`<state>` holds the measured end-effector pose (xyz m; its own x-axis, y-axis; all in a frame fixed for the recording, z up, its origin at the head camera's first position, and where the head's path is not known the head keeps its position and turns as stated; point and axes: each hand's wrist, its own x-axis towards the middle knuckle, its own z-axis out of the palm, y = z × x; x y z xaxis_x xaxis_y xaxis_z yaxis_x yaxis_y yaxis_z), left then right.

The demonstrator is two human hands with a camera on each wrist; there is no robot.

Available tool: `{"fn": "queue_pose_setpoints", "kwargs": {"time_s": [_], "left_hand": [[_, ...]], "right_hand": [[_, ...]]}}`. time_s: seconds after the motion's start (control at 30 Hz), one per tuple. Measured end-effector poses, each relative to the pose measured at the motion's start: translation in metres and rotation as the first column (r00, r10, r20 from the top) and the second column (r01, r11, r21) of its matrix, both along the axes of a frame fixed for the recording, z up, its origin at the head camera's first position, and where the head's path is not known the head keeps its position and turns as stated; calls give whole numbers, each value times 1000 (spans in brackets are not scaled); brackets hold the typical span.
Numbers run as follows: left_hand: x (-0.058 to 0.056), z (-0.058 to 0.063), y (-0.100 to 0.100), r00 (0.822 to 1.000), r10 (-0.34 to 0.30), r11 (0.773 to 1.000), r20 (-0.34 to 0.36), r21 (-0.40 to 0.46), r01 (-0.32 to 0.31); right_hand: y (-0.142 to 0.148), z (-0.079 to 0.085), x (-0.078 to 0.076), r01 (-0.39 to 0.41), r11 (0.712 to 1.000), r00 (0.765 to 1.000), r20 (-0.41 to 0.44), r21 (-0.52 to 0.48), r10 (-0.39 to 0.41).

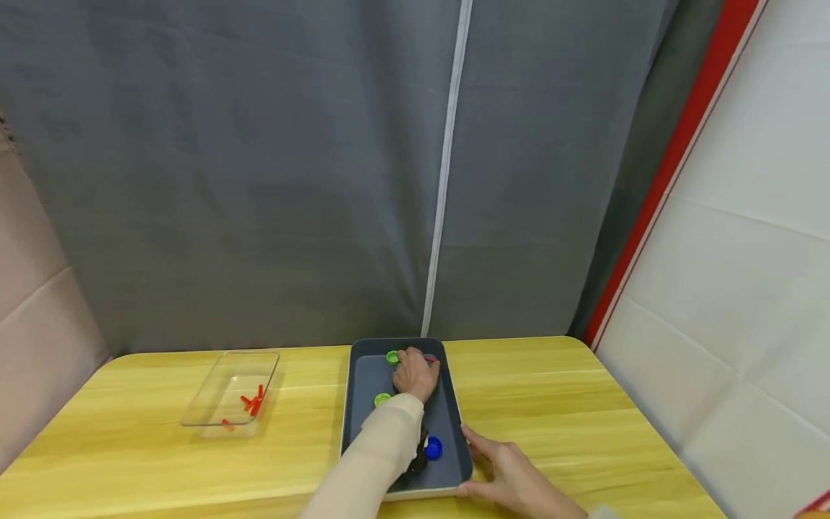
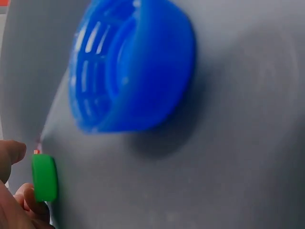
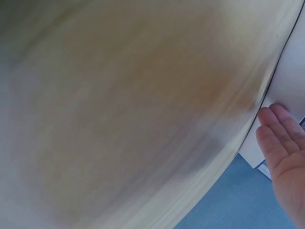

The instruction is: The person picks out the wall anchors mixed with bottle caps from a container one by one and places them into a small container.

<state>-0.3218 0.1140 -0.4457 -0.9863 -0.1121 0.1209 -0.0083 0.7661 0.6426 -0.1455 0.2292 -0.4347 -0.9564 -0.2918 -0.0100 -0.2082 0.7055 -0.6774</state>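
My left hand [image 1: 415, 375] reaches palm down into the far end of a dark grey tray [image 1: 443, 404]. Its fingertips are beside a green bottle cap [image 1: 392, 357], and a small reddish piece [image 1: 430, 358] shows by the thumb side. In the left wrist view, thumb and fingertips [image 2: 33, 202] stand apart around a green cap [image 2: 45, 177], the fingers right at its edge. A blue bottle cap [image 2: 143, 67] fills the near part of that view. Fingers fairly straight, my right hand [image 1: 509, 476] rests against the tray's near right corner, thumb at the front edge.
Another green cap [image 1: 382, 398] lies in the tray left of my forearm. To the left stands a clear plastic box [image 1: 217, 386] with several red pieces [image 1: 253, 404]. The wooden table [image 1: 551, 389] ends at a grey curtain [image 1: 259, 216]; a white panel [image 1: 746, 252] rises at the right.
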Motion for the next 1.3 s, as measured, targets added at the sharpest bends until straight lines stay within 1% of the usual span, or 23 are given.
{"fn": "queue_pose_setpoints", "kwargs": {"time_s": [0.07, 0.3, 0.37, 0.57, 0.77, 1.03, 1.1, 1.3], "left_hand": [[-1, -2, 1, 1000, 9, 1000, 14, -14, -9], [-5, -5, 3, 999, 39, 999, -12, -36, -39], [-6, -6, 4, 999, 49, 998, -5, -46, -50], [-9, -8, 9, 997, 72, 995, 4, -69, -71], [-8, -10, 12, 994, 108, 991, 2, -78, -107], [-6, -8, 14, 994, 104, 991, -44, -79, -108], [-6, -8, 14, 993, 107, 990, -46, -85, -110], [-4, -10, 14, 994, 101, 989, -46, -99, -105]], "right_hand": [[-1, 0, 0, -2, 1000, 1000, 10, -6, 2], [-1, 1, -1, -43, 999, 998, -39, -11, 42], [0, 2, -1, -50, 999, 998, -48, -11, 50], [1, 4, 0, -55, 998, 997, -45, -4, 55], [2, 6, 2, -51, 999, 998, -31, 10, 52], [4, 6, 4, -49, 999, 998, -41, 10, 49], [3, 7, 5, -51, 999, 997, -51, 16, 52], [3, 9, 8, -50, 998, 998, -45, 26, 51]]}}
